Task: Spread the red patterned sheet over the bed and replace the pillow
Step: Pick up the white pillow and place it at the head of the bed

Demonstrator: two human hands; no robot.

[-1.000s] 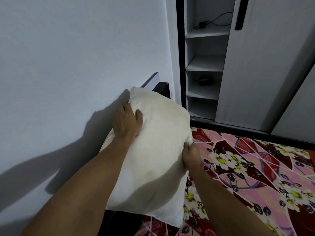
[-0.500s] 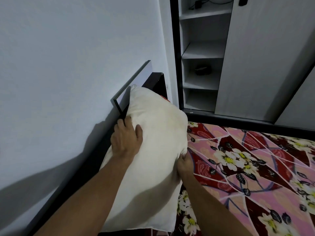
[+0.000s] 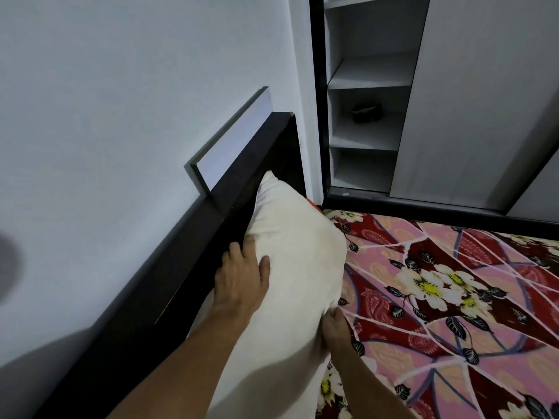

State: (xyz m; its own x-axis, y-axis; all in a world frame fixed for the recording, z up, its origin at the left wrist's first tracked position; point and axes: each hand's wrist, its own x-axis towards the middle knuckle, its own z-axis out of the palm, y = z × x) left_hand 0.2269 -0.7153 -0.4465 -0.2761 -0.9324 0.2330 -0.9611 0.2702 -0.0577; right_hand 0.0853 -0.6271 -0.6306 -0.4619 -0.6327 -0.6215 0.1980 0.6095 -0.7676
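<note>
**Change of state.** Over the last second the pillow [image 3: 290, 267] descends from in front of the wall [image 3: 106, 116] to the head of the bed. Its upper corner now lies below the top edge of the dark headboard [image 3: 169, 297], which runs from 7 o'clock to 12 o'clock. The pillow stands tilted with its back against the headboard. Its lower end is out of frame at 6 o'clock, so contact with the mattress cannot be confirmed.

**Meaning for the task.** The red patterned sheet [image 3: 447, 285] already covers the visible part of the bed, from 2 o'clock to 5 o'clock. Judged from this, the spreading step is complete there and the pillow step is near its end. The pillow remains to be laid flat and released.

**Left hand.** The left hand [image 3: 242, 279], at centre frame, grips the pillow's headboard-side edge. The fingers curl over that edge and the thumb presses on the front face.

**Right hand.** The right hand [image 3: 335, 325], at 5 o'clock from the left hand, is clamped on the pillow's sheet-side edge. Its fingertips are hidden under the fabric. The hand sits just above the sheet.

**Surroundings.** An open wardrobe [image 3: 369, 116] with shelves stands at 1 o'clock.
</note>
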